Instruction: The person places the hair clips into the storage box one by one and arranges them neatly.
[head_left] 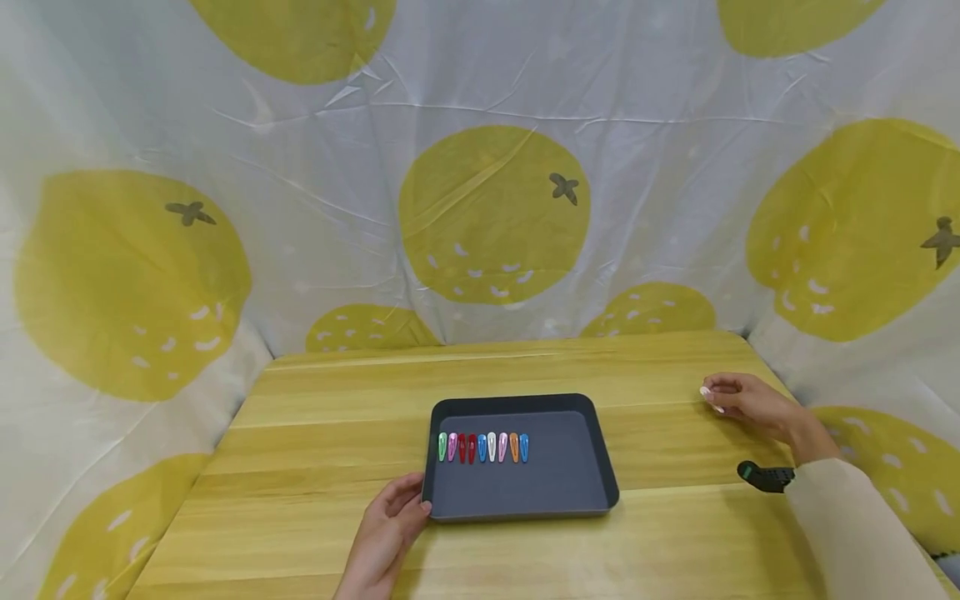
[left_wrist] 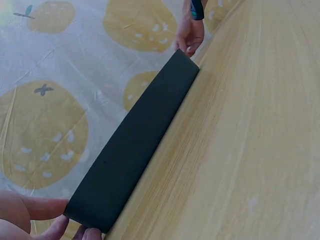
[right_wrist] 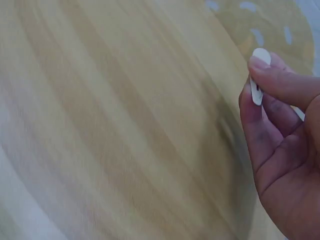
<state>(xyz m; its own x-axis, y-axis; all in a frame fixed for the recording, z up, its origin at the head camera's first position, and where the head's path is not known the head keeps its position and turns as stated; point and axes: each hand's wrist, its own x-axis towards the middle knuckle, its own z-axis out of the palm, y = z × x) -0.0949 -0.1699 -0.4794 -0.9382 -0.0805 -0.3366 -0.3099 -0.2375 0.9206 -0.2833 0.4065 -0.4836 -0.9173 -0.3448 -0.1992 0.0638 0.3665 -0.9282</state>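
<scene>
A dark grey baking tray (head_left: 558, 479) lies on the table, with a row of snap hair clips (head_left: 482, 448) in green, pink, red, blue, white and orange along its left part. At the tray's near left corner my left hand (head_left: 384, 527) grips the rim, thumb on top and fingers at the outer side. To the right of the tray, over the table, my right hand (head_left: 753, 408) pinches a white hair clip (right_wrist: 256, 95) between thumb and index finger. Another bit of white (right_wrist: 299, 113) shows by the curled fingers; what it is stays hidden.
The wooden table (head_left: 315, 450) runs back to a hanging cloth (head_left: 645, 192) with large yellow fruit prints, which also covers both sides. A black strap with a green patch (head_left: 765, 477) sits at my right wrist, by a cream sleeve (head_left: 855, 517).
</scene>
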